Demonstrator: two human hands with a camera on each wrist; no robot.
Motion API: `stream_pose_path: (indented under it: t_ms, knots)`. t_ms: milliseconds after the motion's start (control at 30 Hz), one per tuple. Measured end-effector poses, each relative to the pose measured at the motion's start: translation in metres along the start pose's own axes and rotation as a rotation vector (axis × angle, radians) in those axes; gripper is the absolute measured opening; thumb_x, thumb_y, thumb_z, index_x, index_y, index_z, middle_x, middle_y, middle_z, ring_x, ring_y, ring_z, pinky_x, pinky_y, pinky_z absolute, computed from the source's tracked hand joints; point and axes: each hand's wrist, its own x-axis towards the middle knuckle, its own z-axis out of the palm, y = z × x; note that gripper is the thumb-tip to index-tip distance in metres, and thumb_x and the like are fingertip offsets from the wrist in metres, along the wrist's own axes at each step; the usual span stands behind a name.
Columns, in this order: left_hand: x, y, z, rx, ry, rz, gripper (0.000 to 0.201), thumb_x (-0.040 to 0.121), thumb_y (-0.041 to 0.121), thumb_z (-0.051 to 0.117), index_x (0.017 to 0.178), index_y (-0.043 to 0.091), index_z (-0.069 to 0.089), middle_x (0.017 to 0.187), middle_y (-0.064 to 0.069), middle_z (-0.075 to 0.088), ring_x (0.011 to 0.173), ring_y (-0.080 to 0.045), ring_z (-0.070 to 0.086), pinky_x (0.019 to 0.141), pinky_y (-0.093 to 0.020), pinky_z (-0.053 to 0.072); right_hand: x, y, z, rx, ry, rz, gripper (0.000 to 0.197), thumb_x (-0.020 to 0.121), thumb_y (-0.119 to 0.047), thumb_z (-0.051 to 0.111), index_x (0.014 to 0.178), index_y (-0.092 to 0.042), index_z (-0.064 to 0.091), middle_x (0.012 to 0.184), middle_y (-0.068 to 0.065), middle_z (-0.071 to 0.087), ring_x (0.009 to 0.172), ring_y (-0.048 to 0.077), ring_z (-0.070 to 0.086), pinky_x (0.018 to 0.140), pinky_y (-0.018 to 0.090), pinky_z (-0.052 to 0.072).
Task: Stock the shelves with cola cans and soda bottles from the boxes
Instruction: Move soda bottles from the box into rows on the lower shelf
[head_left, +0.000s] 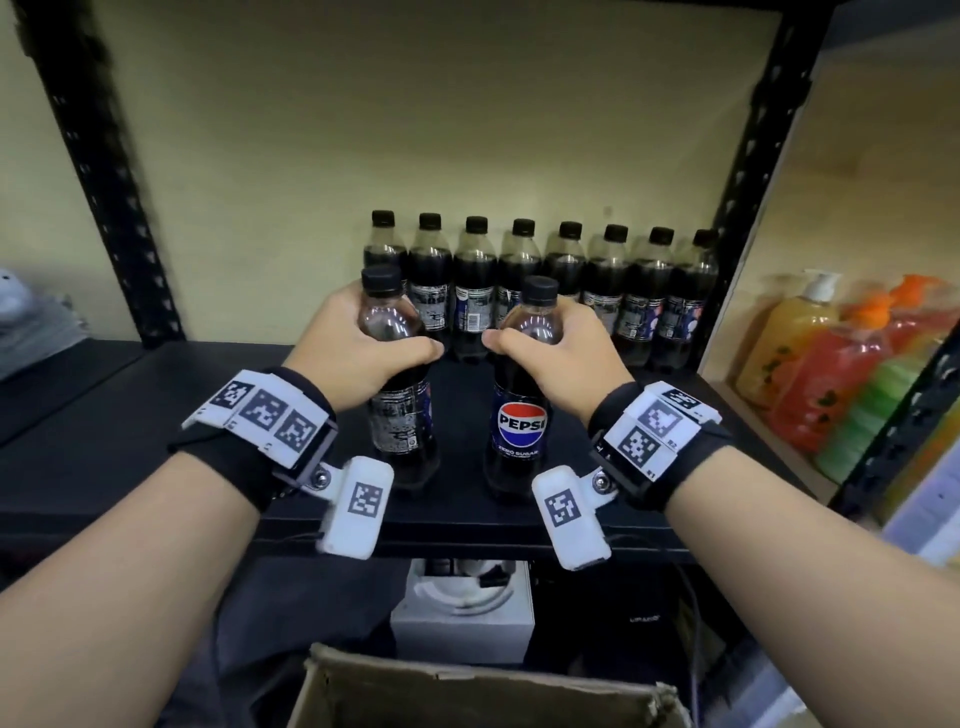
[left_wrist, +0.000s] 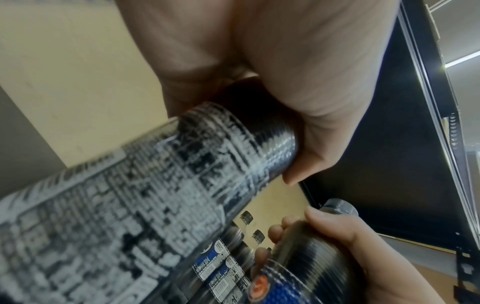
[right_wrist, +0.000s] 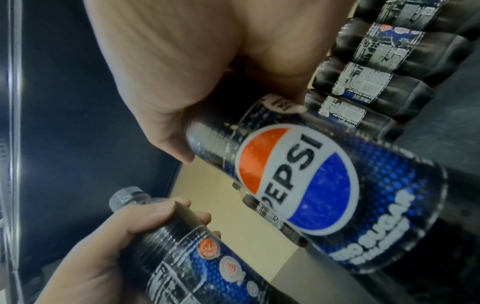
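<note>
Your left hand (head_left: 358, 348) grasps one bottle (head_left: 397, 384), your right hand (head_left: 561, 353) another (head_left: 519, 410), both by the shoulder, upright over the shelf (head_left: 130, 415). High grips likely ease setting them before the back row (head_left: 545, 280), just beyond your knuckles.

This looks like a small shop's stockroom or back shelving area. A black metal rack (head_left: 111, 171) with punched uprights stands against a plain cream wall, and one shelf (head_left: 156, 415) carries a neat row of identical cola bottles (head_left: 524, 275) lined up at the back. Just to the right, a wooden unit (head_left: 831, 208) holds coloured pump bottles of soap (head_left: 795, 338). An open cardboard box (head_left: 467, 686) sits below the shelf.
</note>
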Motion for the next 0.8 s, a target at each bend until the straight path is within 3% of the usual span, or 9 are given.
stream_pose_path:
  t_ms: [133, 200, 267, 367, 433, 533, 600, 667, 800]
  knots:
    - [-0.002, 0.002, 0.006, 0.031, -0.005, 0.005, 0.036, 0.072, 0.016, 0.089, 0.097, 0.014, 0.063, 0.086, 0.004, 0.070, 0.072, -0.004, 0.068, 0.067, -0.017, 0.051, 0.003, 0.004, 0.010, 0.039, 0.021, -0.008, 0.028, 0.075, -0.031, 0.085, 0.089, -0.014, 0.069, 0.083, -0.001, 0.074, 0.080, 0.016, 0.071, 0.083, 0.039, 0.059]
    - [-0.005, 0.002, 0.008, 0.001, -0.007, -0.005, 0.042, 0.073, 0.020, 0.089, 0.104, 0.019, 0.061, 0.094, 0.005, 0.072, 0.081, -0.006, 0.071, 0.075, -0.021, 0.054, 0.000, 0.005, 0.012, 0.075, 0.027, -0.022, 0.025, 0.077, -0.025, 0.085, 0.090, -0.014, 0.067, 0.082, -0.002, 0.073, 0.078, 0.014, 0.070, 0.080, 0.035, 0.058]
    - [-0.007, 0.002, 0.010, -0.001, -0.009, -0.001, 0.051, 0.073, 0.030, 0.090, 0.112, 0.024, 0.058, 0.102, 0.008, 0.073, 0.090, -0.006, 0.072, 0.084, -0.027, 0.056, -0.002, 0.006, 0.014, 0.103, 0.027, -0.041, 0.026, 0.079, -0.022, 0.085, 0.092, -0.010, 0.066, 0.081, 0.001, 0.072, 0.077, 0.016, 0.069, 0.077, 0.031, 0.057]
    - [-0.011, 0.005, 0.009, 0.060, 0.002, -0.010, 0.056, 0.073, 0.045, 0.087, 0.117, 0.030, 0.056, 0.106, 0.014, 0.071, 0.093, 0.003, 0.068, 0.086, -0.023, 0.054, -0.005, 0.004, 0.012, 0.087, 0.002, -0.055, 0.028, 0.081, -0.020, 0.083, 0.097, -0.005, 0.066, 0.085, 0.006, 0.073, 0.079, 0.017, 0.070, 0.071, 0.024, 0.055]
    - [-0.013, 0.008, 0.007, 0.078, -0.013, -0.022, 0.058, 0.073, 0.050, 0.085, 0.118, 0.031, 0.055, 0.107, 0.016, 0.070, 0.094, 0.005, 0.067, 0.087, -0.022, 0.054, -0.005, 0.002, 0.007, 0.038, -0.035, -0.020, 0.032, 0.080, -0.027, 0.084, 0.100, -0.011, 0.066, 0.088, 0.001, 0.074, 0.081, 0.011, 0.070, 0.073, 0.022, 0.053]
    - [-0.015, 0.010, 0.001, 0.095, -0.032, -0.038, 0.054, 0.072, 0.052, 0.085, 0.113, 0.033, 0.056, 0.106, 0.016, 0.069, 0.094, 0.004, 0.067, 0.088, -0.024, 0.054, -0.008, -0.004, -0.004, -0.108, -0.081, 0.066, 0.052, 0.069, -0.054, 0.086, 0.107, -0.026, 0.062, 0.099, -0.009, 0.074, 0.092, 0.007, 0.070, 0.086, 0.030, 0.055]
    - [-0.018, 0.013, -0.005, 0.105, -0.031, -0.042, 0.055, 0.068, 0.057, 0.085, 0.110, 0.035, 0.056, 0.106, 0.016, 0.069, 0.096, 0.001, 0.067, 0.090, -0.028, 0.055, -0.011, -0.011, -0.013, -0.251, -0.083, 0.079, 0.061, 0.065, -0.063, 0.084, 0.110, -0.030, 0.059, 0.102, -0.013, 0.071, 0.094, 0.006, 0.067, 0.085, 0.027, 0.054]
    - [-0.020, 0.017, -0.009, 0.127, -0.023, -0.032, 0.059, 0.066, 0.057, 0.086, 0.113, 0.037, 0.056, 0.108, 0.019, 0.067, 0.096, 0.004, 0.066, 0.092, -0.031, 0.056, -0.016, -0.019, -0.021, -0.330, -0.082, 0.075, 0.060, 0.066, -0.062, 0.084, 0.111, -0.032, 0.058, 0.102, -0.016, 0.069, 0.092, 0.004, 0.065, 0.077, 0.022, 0.052]
    - [-0.023, 0.018, -0.014, 0.236, 0.020, -0.019, 0.062, 0.070, 0.050, 0.087, 0.120, 0.033, 0.055, 0.111, 0.019, 0.064, 0.096, 0.001, 0.063, 0.091, -0.031, 0.054, -0.026, -0.024, -0.020, -0.327, -0.030, 0.096, 0.066, 0.066, -0.056, 0.088, 0.119, -0.035, 0.056, 0.106, -0.012, 0.069, 0.097, 0.011, 0.068, 0.087, 0.035, 0.058]
